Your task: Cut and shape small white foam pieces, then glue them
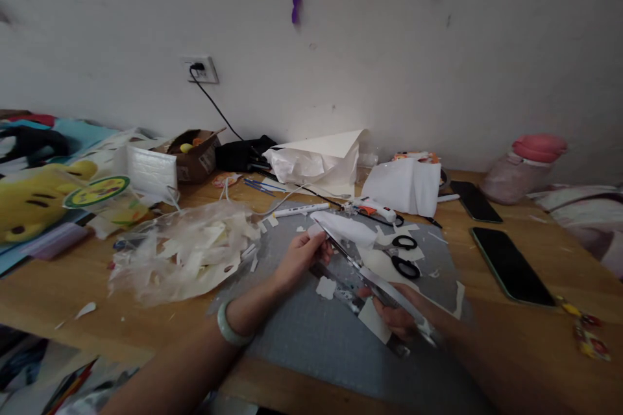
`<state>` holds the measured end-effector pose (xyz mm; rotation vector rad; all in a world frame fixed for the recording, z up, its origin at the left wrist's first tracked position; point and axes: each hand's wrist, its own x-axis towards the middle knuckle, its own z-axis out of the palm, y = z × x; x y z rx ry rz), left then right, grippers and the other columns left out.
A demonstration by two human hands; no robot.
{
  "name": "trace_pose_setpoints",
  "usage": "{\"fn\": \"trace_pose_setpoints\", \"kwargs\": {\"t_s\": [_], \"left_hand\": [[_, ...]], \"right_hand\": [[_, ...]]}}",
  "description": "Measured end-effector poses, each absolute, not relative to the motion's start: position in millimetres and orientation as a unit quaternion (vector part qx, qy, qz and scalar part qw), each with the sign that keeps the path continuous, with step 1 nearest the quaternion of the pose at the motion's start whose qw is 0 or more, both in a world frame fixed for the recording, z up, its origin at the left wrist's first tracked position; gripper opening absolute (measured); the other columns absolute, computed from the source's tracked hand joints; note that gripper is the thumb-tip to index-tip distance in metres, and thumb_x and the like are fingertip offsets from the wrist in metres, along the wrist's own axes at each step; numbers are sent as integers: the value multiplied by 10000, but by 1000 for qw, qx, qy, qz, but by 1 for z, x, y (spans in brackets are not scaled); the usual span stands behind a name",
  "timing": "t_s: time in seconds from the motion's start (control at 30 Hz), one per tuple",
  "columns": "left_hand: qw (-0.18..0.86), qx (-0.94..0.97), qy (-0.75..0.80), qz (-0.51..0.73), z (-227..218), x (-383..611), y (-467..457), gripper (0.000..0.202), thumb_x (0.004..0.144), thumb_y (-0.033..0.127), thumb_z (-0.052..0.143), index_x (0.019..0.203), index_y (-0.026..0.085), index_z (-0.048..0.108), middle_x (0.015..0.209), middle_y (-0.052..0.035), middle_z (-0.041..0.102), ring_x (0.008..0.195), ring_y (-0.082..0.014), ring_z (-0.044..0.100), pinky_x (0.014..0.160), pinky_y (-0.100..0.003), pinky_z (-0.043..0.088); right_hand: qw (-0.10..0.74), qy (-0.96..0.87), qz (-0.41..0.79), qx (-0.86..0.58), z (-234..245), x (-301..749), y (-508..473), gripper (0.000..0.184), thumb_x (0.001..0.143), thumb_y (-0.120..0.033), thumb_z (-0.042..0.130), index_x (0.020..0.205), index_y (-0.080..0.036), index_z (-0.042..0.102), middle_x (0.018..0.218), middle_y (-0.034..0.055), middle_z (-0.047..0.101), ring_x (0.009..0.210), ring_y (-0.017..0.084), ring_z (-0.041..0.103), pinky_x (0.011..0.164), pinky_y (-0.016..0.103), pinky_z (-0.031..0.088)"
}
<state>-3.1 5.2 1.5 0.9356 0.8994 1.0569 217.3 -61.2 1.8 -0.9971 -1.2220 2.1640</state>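
Observation:
My left hand point(305, 253) is closed in a pinch at the far end of a long silvery tool point(357, 267), with a small white paper piece point(316, 231) at its fingertips. Around the near part of that two-armed tool, my right hand point(396, 316) is wrapped; blur hides its exact kind. Below the tool lies a small white scalloped cutout point(326, 288) on the grey mat point(296, 337). A white paper piece point(377, 321) sits by my right fingers. Just beyond the hands are black-handled scissors point(405, 254) and a white sheet point(348, 228).
A clear plastic bag of paper scraps point(195, 253) spreads to the left. A white marker point(302, 209) and a glue gun point(377, 209) lie behind the mat. Two phones point(511, 266) and a pink-lidded bottle point(520, 168) are at right. A lidded cup point(104, 200) stands left.

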Motion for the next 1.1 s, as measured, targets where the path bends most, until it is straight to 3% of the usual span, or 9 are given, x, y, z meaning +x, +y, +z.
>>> {"fn": "trace_pose_setpoints", "kwargs": {"t_s": [0.17,0.33,0.5,0.63,0.73,0.93,1.1], "left_hand": [[651,423,417,473,1,-2,0,348,662,484,687,657,159,562,587,16,580,497,-96,483,516,-232,363],[657,395,410,495,0,3,-4,385,630,509,702,666,161,540,585,31,571,482,-88,478,509,-229,369],[682,360,373,515,0,5,-2,302,666,423,672,635,169,510,561,26,560,466,-91,487,495,-232,379],[681,368,379,507,5,3,-2,243,687,352,638,594,169,507,538,26,532,461,-87,473,498,-234,378],[683,366,381,504,7,1,-2,221,669,329,660,602,158,537,534,26,528,466,-79,462,498,-228,367],[696,357,366,504,8,-1,-1,236,650,326,707,611,143,562,534,21,544,461,-69,463,495,-216,355],[698,354,365,505,8,-1,-1,242,658,326,707,612,144,554,540,21,542,458,-71,464,485,-217,357]], "right_hand": [[219,-443,776,-392,4,214,-61,567,581,-436,772,1039,-158,589,505,-113,368,372,13,253,344,171,165],[225,-408,800,-377,-3,217,-60,481,632,-485,717,974,-163,614,546,-103,358,361,-5,200,348,186,116],[233,-393,812,-363,4,219,-61,523,585,-563,705,923,-170,628,584,-92,329,389,-2,225,368,200,86],[224,-392,815,-364,7,218,-61,501,587,-519,719,939,-175,629,578,-91,321,394,3,210,366,198,85],[228,-375,823,-361,-5,220,-59,426,671,-493,674,952,-177,624,558,-89,340,382,6,229,356,182,116],[217,-394,829,-333,-16,222,-55,369,695,-313,687,1029,-184,600,482,-120,333,334,10,179,313,168,128],[212,-398,817,-359,0,217,-57,391,700,-385,664,1024,-174,607,480,-119,313,345,13,216,324,172,145]]}}
